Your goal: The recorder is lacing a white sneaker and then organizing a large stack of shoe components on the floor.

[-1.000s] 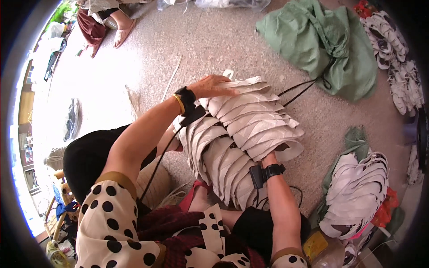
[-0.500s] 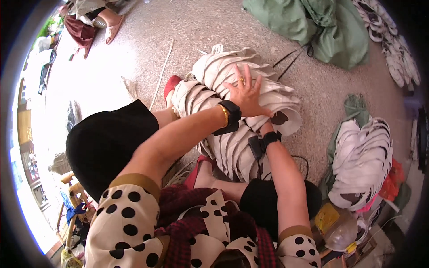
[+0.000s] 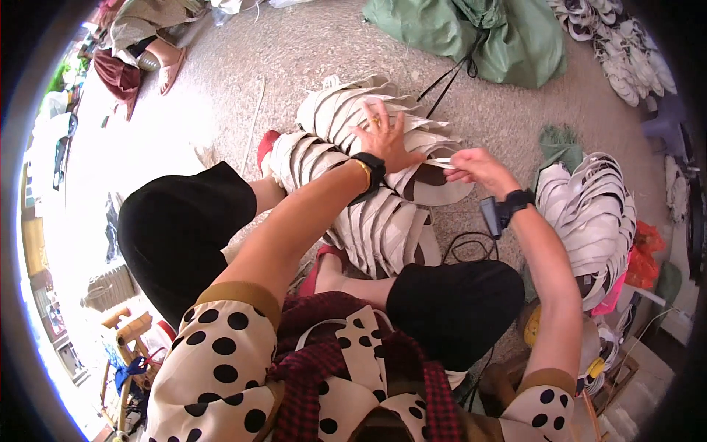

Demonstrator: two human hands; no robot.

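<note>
At frame centre, our left hand (image 3: 383, 140) lies flat and open on the bundle of pale shoe soles (image 3: 368, 191); our right hand (image 3: 475, 166) pinches a thin strip (image 3: 440, 161). The soles look light, bendy and loose, so we'd hold mid-stack

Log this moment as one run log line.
left hand: flat on bundle of white soles | right hand: pinching white strap | floor
</note>
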